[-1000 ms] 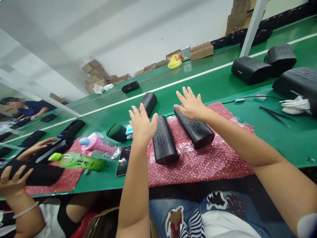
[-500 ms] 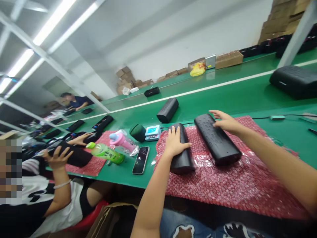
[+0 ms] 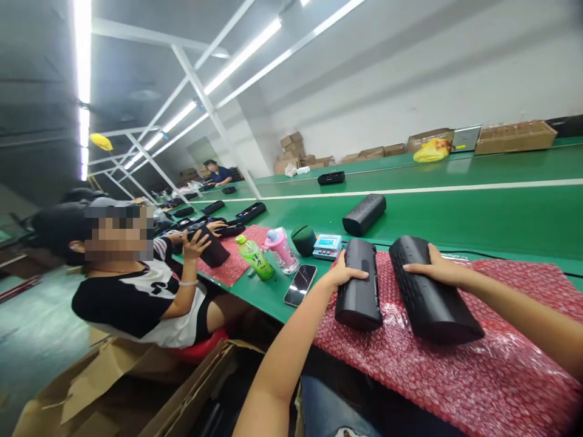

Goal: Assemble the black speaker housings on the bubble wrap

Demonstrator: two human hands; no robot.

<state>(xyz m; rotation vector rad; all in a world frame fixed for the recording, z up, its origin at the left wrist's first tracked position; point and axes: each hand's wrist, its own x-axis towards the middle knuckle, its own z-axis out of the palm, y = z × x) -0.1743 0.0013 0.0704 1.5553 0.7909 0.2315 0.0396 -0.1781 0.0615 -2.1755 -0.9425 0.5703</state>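
Note:
Two black oblong cases, which look like portable speakers, lie side by side on red bubble wrap [image 3: 505,358]. My left hand [image 3: 340,273] grips the left speaker [image 3: 357,300] by its left side, thumb across the upper face. A smooth face with a small oblong recess is turned up on it. Around the far part of the right speaker [image 3: 435,303] my right hand [image 3: 435,267] is closed, its thumb over the dimpled surface and its other fingers mostly hidden behind. A gap of bubble wrap separates the two speakers.
Left of the wrap are a phone [image 3: 300,285], a pink-and-clear cup [image 3: 282,252], a green bottle [image 3: 254,258], a dark green round object [image 3: 303,241] and a small device with a screen [image 3: 328,246]. Another speaker [image 3: 364,214] lies beyond. A co-worker [image 3: 136,285] sits left, above open cartons [image 3: 150,388].
The view has swung left. The left speaker has been turned, and my left hand has gone from lying over its top to gripping its side. My right hand has closed further around the right speaker.

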